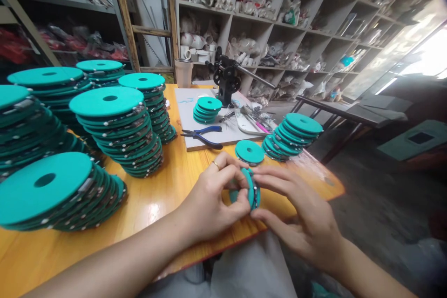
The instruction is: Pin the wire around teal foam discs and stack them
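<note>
My left hand point(218, 198), with a ring on one finger, pinches the near face of a small teal spool point(250, 193) tipped up on its edge by the table's front. Curved round the other side, my right hand point(302, 209) steadies the same spool between its fingertips and thumb. Dark line and small beads show in its groove; the fingers cover part of it. Just behind the hands, a teal disc-shaped spool point(249, 152) lies flat. A leaning stack of similar spools point(295, 135) stands to its right.
Tall stacks of teal spools point(108, 102) fill the table's left side. On a grey board point(223, 136) are blue-handled pliers point(202, 137), a short spool stack point(206, 111), a tray of tools point(249, 123) and a black hand-cranked device point(226, 79). Shelves point(253, 18) stand behind.
</note>
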A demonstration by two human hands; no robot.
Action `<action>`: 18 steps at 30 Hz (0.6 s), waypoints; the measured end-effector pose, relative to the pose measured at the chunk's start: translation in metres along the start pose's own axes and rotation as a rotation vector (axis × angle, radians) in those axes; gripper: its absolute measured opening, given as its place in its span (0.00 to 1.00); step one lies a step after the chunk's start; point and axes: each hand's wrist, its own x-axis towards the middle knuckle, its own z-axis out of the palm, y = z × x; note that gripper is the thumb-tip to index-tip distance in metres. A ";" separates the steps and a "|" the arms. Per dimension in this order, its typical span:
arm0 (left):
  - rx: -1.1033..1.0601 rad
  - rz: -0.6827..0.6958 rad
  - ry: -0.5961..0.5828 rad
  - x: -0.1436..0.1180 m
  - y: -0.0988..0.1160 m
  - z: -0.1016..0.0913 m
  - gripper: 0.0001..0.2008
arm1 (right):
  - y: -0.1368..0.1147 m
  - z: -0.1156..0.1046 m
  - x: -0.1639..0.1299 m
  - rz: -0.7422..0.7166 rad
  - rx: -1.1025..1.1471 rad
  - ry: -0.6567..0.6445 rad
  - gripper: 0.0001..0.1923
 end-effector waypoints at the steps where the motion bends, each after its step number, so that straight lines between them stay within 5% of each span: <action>1: 0.000 -0.003 0.000 0.000 0.000 0.000 0.06 | 0.000 0.001 -0.003 -0.010 -0.005 0.000 0.20; 18: -0.014 -0.063 0.013 0.001 -0.002 0.001 0.05 | 0.004 -0.004 -0.002 -0.216 -0.222 -0.077 0.19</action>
